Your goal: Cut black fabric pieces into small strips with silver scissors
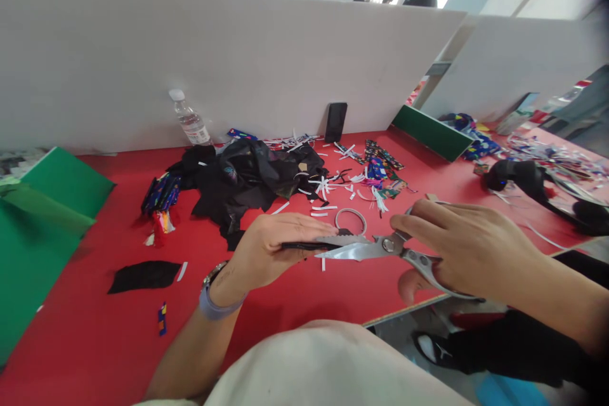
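Observation:
My right hand [457,244] grips the handles of a pair of metal scissors [366,247], whose blades point left and stand slightly apart. My left hand [273,247] pinches a thin dark strip [304,245] that lies flat between the blades. Both hands hover just above the red table [95,330] near its front edge. A watch with a pale band sits on my left wrist.
A heap of black fabric [247,177] with white and coloured scraps lies behind the hands. A thin ring [351,218], a black fabric piece [143,276], a water bottle [189,119], a phone [335,122] leaning on the white partition, and green sheets [42,216] at left.

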Motion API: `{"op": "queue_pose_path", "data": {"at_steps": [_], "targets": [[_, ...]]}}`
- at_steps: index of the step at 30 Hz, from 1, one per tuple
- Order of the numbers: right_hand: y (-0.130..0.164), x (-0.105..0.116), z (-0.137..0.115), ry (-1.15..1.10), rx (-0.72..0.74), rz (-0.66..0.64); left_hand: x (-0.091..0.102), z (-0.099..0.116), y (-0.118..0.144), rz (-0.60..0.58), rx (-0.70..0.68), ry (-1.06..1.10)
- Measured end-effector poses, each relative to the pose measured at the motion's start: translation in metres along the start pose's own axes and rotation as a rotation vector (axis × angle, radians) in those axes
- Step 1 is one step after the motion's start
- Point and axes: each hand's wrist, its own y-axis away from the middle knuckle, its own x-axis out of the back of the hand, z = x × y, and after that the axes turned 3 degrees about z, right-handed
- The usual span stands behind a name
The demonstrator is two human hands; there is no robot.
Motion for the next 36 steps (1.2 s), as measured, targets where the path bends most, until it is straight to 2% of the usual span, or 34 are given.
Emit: {"op": "queue_pose_path", "data": {"at_steps": [36], "targets": [[0.0026, 0.0002, -0.001, 0.128, 0.059, 0.088, -0.0027, -0.0009, 0.0012, 0.017, -0.032, 0.001]]}}
